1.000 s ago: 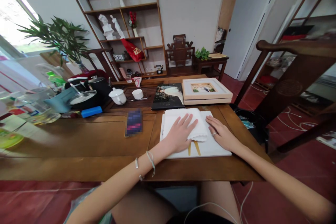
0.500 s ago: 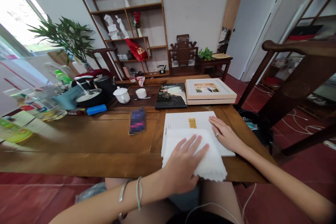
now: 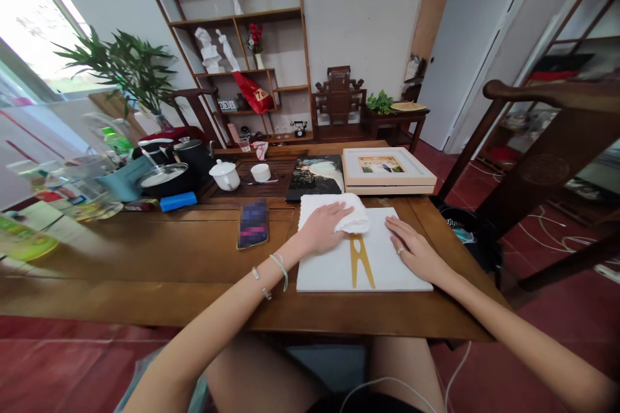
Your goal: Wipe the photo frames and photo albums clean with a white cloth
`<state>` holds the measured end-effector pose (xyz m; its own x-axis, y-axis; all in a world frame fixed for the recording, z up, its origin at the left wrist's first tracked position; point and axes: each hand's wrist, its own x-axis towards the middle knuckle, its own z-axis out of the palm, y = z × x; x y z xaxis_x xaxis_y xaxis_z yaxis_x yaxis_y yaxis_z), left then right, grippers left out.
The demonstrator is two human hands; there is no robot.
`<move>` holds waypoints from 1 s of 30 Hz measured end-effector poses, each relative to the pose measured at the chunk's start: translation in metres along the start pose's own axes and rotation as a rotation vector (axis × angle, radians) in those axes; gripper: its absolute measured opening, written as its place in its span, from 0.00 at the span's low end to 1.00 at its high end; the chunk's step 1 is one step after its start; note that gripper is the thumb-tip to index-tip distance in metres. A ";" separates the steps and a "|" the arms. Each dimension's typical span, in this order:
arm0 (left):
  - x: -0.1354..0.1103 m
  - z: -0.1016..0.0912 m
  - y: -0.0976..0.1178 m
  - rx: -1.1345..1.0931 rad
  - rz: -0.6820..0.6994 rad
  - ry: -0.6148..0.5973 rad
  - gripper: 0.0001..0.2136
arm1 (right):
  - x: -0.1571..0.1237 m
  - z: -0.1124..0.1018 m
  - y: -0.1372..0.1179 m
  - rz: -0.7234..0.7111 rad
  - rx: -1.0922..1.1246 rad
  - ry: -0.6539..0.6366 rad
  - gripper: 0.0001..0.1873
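Note:
A white square board or book point(image 3: 387, 264) lies flat at the table's front edge, with a gold shape point(image 3: 359, 264) printed down its middle. My left hand point(image 3: 325, 229) presses a crumpled white cloth point(image 3: 356, 210) onto the upper left part of it, fingers together over the cloth. The cloth hides the top of the gold shape and the far left corner. My right hand point(image 3: 414, 251) rests on the right edge of the white board, fingers stretched out, holding nothing.
Behind it are a dark photo album point(image 3: 316, 175) and framed picture point(image 3: 390, 170). A phone point(image 3: 252, 224) lies left. A lidded white cup point(image 3: 224, 175), small white cup point(image 3: 260, 172), black pan point(image 3: 165, 179) and blue box point(image 3: 178, 201) stand further back. A wooden chair point(image 3: 533, 142) stands right.
My left hand has slid the cloth away from me, from the near part to the far left part, uncovering the lower gold shape. My right hand has stayed in place.

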<state>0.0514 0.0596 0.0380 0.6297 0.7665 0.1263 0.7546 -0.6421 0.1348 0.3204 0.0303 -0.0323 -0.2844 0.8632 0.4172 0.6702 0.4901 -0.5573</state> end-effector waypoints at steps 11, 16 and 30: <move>-0.092 -0.015 0.016 -0.011 -0.034 -0.091 0.39 | 0.000 0.000 0.000 0.004 0.018 0.010 0.23; -0.133 -0.021 0.065 -0.042 0.058 -0.170 0.45 | 0.000 0.000 -0.001 -0.003 0.012 0.009 0.23; -0.028 -0.006 -0.027 0.041 0.034 -0.002 0.32 | -0.001 0.000 0.000 0.007 0.030 0.011 0.23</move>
<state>0.0125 0.0552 0.0369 0.6553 0.7444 0.1280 0.7398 -0.6668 0.0902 0.3203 0.0297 -0.0323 -0.2724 0.8651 0.4212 0.6512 0.4880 -0.5812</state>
